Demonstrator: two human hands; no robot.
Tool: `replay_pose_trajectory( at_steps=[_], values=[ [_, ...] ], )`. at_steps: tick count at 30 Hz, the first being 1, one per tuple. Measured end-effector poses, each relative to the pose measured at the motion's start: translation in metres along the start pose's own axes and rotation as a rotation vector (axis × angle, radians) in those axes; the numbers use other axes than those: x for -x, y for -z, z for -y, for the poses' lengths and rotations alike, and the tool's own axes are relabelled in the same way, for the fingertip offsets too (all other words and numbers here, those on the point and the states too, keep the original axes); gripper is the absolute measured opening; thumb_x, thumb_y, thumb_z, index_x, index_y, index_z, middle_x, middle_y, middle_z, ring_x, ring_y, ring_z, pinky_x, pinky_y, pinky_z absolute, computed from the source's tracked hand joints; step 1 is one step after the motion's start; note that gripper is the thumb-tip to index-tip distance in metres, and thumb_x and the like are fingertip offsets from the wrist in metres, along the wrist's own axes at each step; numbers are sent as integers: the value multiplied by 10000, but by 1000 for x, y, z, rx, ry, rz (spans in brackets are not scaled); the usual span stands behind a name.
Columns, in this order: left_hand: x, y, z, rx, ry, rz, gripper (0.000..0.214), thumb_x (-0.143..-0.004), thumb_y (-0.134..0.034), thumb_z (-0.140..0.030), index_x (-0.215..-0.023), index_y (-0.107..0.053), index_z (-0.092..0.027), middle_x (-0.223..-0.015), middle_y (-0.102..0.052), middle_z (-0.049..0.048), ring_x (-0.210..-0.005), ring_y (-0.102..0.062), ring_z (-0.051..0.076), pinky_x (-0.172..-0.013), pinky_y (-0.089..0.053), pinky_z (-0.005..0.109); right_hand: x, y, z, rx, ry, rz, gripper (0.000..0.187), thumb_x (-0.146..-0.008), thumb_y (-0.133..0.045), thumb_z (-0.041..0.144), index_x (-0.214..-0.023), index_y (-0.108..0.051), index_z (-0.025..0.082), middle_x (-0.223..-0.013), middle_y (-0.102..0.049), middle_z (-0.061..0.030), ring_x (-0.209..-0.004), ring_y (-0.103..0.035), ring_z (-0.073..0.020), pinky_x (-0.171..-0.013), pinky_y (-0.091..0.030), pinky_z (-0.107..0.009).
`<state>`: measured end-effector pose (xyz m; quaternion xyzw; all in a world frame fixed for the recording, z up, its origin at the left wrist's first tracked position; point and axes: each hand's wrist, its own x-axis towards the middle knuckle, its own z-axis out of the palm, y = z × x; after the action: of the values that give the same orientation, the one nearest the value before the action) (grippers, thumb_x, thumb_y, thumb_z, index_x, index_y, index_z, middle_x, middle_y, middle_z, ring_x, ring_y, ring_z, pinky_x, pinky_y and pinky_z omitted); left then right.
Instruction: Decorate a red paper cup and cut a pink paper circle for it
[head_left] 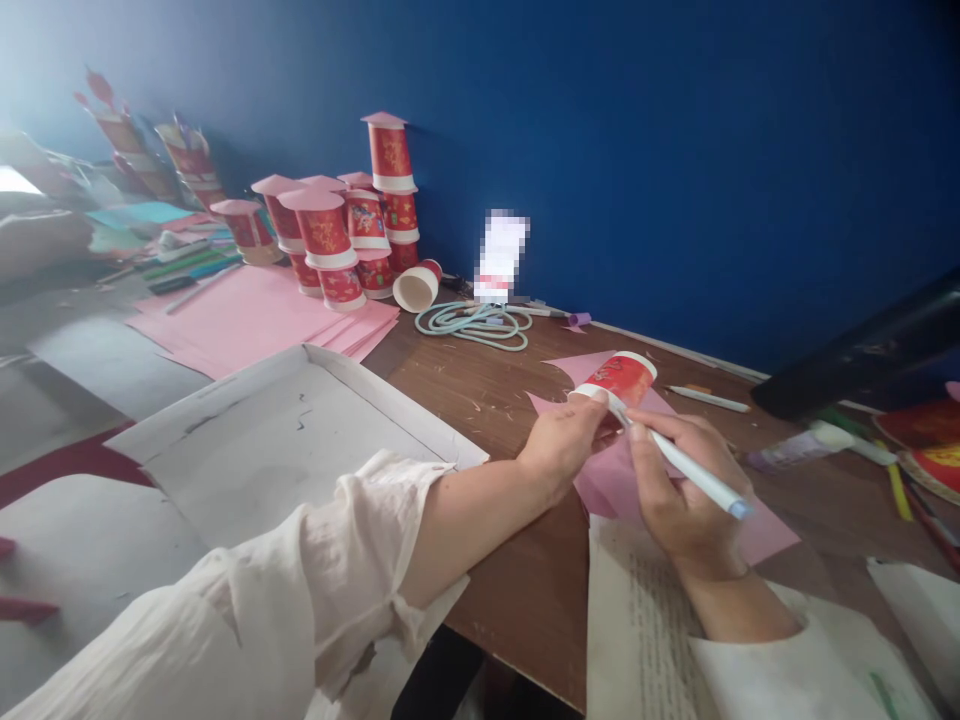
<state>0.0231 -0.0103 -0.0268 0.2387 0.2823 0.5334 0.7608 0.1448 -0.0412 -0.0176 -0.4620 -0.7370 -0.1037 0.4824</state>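
My left hand (566, 440) is closed on a red paper cup (624, 376) with a white rim, tipped on its side above pink paper (757, 520). In my right hand (679, 480) is a white marker (701, 470) with a light blue end, pinched between thumb and fingers. Its tip meets the near side of the cup, by my left thumb; the exact contact point is hidden by my fingers. Beneath both hands, cut pink paper pieces lie on the brown table (517, 610).
Stacked red paper cups (322, 235) with pink tops stand by the blue wall, beside a tipped cup (417, 287). Coiled light blue cable (476, 325) lies below a lit phone (502, 250). A white box lid (247, 430), pink sheets (247, 305) and a black tube (862, 350) surround the work.
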Motion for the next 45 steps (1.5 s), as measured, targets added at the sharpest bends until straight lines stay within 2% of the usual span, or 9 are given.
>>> replay_pose_trajectory(
  at_steps=[5,10,14,17,21,24,30,39,45],
  values=[
    [2,-2,0,49,-23,-74,238,-868,-662,-337,-844,-695,-102,-874,-698,109,-863,-656,190,-974,-479,374,2,-1,2,-7,24,9,181,-899,-616,210,-1061,-695,196,-958,-733,-79,-853,-682,-208,-786,-556,-367],
    [1,1,3,51,-72,24,307,-804,-727,-413,-832,-679,-112,-832,-673,82,-835,-637,186,-950,-470,383,0,0,2,-37,88,-14,202,-880,-630,143,-1071,-687,173,-974,-723,-92,-867,-685,-208,-792,-561,-362],
    [3,0,3,43,-96,48,376,-712,-799,-481,-743,-667,-130,-772,-656,57,-819,-624,185,-945,-457,381,0,-1,0,-44,121,-13,218,-878,-628,129,-1086,-680,165,-986,-724,-101,-883,-686,-215,-804,-565,-374],
    [7,-2,0,42,-104,69,390,-692,-812,-500,-779,-689,-140,-786,-677,55,-830,-639,193,-936,-459,377,1,-2,-1,-41,128,-20,220,-873,-633,123,-1084,-682,163,-978,-727,-100,-886,-687,-221,-814,-566,-388],
    [12,-5,-2,68,-90,96,384,-683,-838,-449,-893,-714,-153,-865,-711,60,-857,-663,197,-923,-464,357,2,-3,-3,-37,119,-9,234,-874,-633,131,-1099,-684,168,-988,-726,-103,-901,-688,-229,-821,-567,-404],
    [12,-6,-3,140,-24,59,385,-696,-835,-429,-914,-713,-137,-873,-709,73,-848,-662,188,-913,-470,342,2,-4,-4,-22,117,-17,234,-873,-636,131,-1098,-688,163,-990,-728,-106,-902,-686,-229,-825,-564,-408],
    [8,-4,-3,277,26,-23,295,-709,-829,-327,-863,-711,-105,-875,-691,79,-835,-622,150,-884,-465,293,1,-2,-2,-9,136,6,237,-871,-641,121,-1100,-683,167,-982,-733,-97,-886,-688,-218,-834,-551,-404],
    [7,-1,0,224,-18,83,320,-682,-850,-354,-833,-727,-100,-854,-695,91,-841,-624,182,-940,-448,347,1,-2,-1,75,167,-27,229,-860,-656,111,-1084,-687,147,-952,-742,-101,-867,-688,-222,-830,-543,-404],
    [9,-2,-3,239,-1,84,330,-663,-875,-339,-825,-734,-88,-902,-708,102,-890,-633,178,-1011,-439,346,-1,-3,-3,112,164,-39,228,-854,-656,108,-1078,-686,137,-962,-749,-110,-863,-690,-228,-822,-551,-398]
  ],
)
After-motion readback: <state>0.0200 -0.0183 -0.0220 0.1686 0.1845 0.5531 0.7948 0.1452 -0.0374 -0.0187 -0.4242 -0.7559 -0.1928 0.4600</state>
